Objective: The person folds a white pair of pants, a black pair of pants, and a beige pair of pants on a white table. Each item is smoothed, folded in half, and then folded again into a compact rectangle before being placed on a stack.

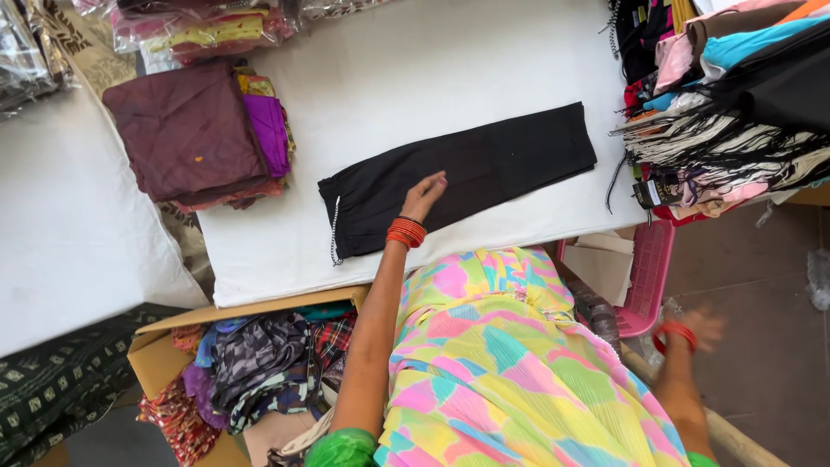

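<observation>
Left hand point(424, 196): flat, fingers open, resting on black trousers point(467, 173) on white table point(415, 69). Right hand point(702, 329): near right, blurred, apparently empty; grip unclear.

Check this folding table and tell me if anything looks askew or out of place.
The black trousers lie slanted across the white table, not square to its edge, with the left hand resting on them. The right hand is off the table, blurred. Fringed fabrics spill over the table's right side.
</observation>
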